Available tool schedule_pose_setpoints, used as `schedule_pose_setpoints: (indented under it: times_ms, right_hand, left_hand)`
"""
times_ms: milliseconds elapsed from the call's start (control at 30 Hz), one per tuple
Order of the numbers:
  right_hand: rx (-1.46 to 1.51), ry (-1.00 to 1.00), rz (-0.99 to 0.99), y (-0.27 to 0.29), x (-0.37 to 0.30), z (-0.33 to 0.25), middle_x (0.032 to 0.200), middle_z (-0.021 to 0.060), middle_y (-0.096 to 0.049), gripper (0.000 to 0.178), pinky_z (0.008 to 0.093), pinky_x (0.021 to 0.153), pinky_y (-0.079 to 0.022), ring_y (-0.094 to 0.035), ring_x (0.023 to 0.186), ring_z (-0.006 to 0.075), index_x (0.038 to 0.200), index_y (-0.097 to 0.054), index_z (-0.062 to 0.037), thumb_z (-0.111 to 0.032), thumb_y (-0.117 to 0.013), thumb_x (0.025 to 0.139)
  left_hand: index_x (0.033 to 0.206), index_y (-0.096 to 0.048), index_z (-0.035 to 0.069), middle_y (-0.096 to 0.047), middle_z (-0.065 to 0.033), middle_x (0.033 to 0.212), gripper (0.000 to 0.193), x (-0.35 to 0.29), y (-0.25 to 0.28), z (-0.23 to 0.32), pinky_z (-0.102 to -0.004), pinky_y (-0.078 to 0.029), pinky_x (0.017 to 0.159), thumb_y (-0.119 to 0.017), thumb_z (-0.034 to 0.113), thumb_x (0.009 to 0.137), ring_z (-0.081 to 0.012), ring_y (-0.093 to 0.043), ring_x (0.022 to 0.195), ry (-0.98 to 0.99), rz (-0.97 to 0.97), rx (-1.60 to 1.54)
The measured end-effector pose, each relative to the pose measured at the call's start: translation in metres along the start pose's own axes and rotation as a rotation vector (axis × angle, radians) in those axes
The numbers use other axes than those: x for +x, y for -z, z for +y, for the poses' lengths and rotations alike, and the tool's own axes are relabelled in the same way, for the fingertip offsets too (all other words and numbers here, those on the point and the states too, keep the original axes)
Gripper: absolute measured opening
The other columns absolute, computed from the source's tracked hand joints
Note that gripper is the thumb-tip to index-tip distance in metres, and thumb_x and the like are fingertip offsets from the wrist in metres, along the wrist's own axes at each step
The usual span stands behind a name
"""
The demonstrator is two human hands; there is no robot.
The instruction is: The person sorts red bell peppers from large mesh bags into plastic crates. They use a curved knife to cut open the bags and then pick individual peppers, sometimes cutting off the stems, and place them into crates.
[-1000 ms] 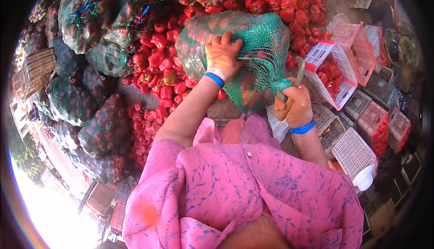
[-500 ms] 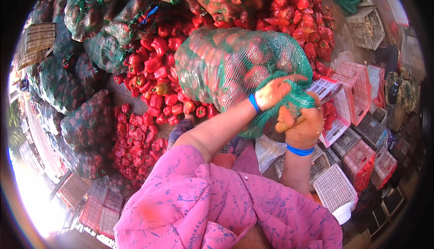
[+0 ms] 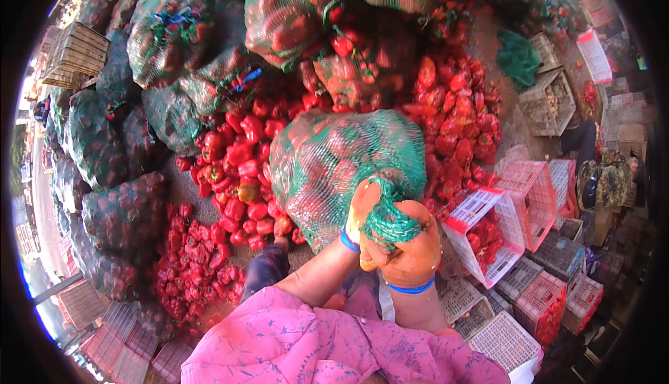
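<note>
A large green mesh sack [image 3: 334, 154] bulging with red peppers stands right in front of me. Its gathered neck, bunched into a green netting tuft, comes up between my two hands. My left hand [image 3: 364, 211], in an orange glove with a blue band at the wrist, is closed around the left side of that neck. Closed on the bunch from the right is my right hand [image 3: 412, 248], gloved and banded alike. The gloved hands meet at the bunched netting, and some of the fingers are hidden behind it.
Loose red peppers [image 3: 240, 152] lie left of the sack, with another heap [image 3: 460, 119] to the right. Filled mesh sacks [image 3: 104, 133] are stacked at the left and back. A tilted pink-white crate [image 3: 498, 262] holding peppers stands at right among several crates. A person in camouflage clothing [image 3: 605, 180] is beyond.
The sack's neck has been pulled toward me and drawn into a tighter bunch. Both hands have come closer together, and the sack now stands more upright.
</note>
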State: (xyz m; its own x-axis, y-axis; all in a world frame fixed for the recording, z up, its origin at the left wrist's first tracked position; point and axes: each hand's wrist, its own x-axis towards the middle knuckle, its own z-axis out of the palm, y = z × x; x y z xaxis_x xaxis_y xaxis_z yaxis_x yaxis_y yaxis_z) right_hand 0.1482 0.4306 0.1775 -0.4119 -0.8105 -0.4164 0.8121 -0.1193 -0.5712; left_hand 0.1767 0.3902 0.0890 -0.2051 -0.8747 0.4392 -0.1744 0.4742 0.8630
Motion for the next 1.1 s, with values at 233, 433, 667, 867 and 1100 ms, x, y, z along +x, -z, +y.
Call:
schedule_pose_setpoints:
  times_ms: [233, 433, 667, 867, 1100]
  right_hand:
    - [0.097, -0.091, -0.205, -0.04, -0.011, 0.009, 0.073, 0.0139, -0.063, 0.017, 0.0398, 0.049, -0.051, -0.06, 0.055, 0.0266, 0.09, -0.065, -0.0005, -0.005, -0.059, 0.075]
    - [-0.12, -0.118, -0.288, -0.056, -0.03, 0.034, 0.068, 0.01, -0.06, 0.011, 0.0325, 0.051, -0.046, -0.056, 0.055, 0.0188, 0.087, -0.066, -0.0012, -0.011, -0.063, 0.083]
    - [0.006, -0.083, -0.363, -0.1, -0.076, -0.011, 0.064, 0.0085, -0.058, 0.015, 0.03, 0.05, -0.043, -0.054, 0.052, 0.0158, 0.085, -0.063, -0.0004, -0.015, -0.061, 0.089]
    - [0.157, 0.072, -0.587, -0.158, -0.108, -0.086, 0.075, 0.0129, -0.059, 0.014, 0.0392, 0.049, -0.046, -0.056, 0.054, 0.0242, 0.087, -0.056, -0.0042, -0.015, -0.062, 0.08]
    - [-0.01, 0.419, -0.439, -0.147, -0.099, -0.143, 0.079, 0.0131, -0.057, 0.021, 0.0389, 0.054, -0.044, -0.052, 0.059, 0.0254, 0.095, -0.055, -0.0055, -0.021, -0.059, 0.082]
  left_hand:
    - [0.106, -0.062, 0.005, -0.063, -0.0146, 0.107, 0.033, 0.027, 0.072, -0.01, -0.0447, -0.051, 0.086, -0.066, 0.021, 0.077, -0.0346, -0.062, 0.099, -0.366, -0.261, 0.261]
    - [0.107, -0.062, 0.004, -0.063, -0.012, 0.102, 0.033, 0.024, 0.101, -0.015, -0.0416, -0.05, 0.083, -0.064, 0.025, 0.082, -0.0313, -0.061, 0.093, -0.127, -0.283, 0.069]
    - [0.108, -0.062, 0.003, -0.062, -0.0089, 0.095, 0.034, 0.052, 0.13, 0.05, -0.0381, -0.049, 0.08, -0.061, 0.029, 0.087, -0.0276, -0.059, 0.086, 0.014, -0.164, -0.089]
    - [0.102, -0.061, 0.003, -0.064, -0.0095, 0.097, 0.024, 0.114, 0.123, 0.141, -0.0384, -0.048, 0.078, -0.058, 0.023, 0.089, -0.0252, -0.061, 0.09, -0.15, -0.112, -0.338]
    - [0.117, -0.058, 0.01, -0.064, -0.0092, 0.103, 0.028, 0.145, 0.041, 0.171, -0.0342, -0.052, 0.08, -0.055, 0.03, 0.098, -0.0209, -0.062, 0.089, 0.267, -0.365, -0.982]
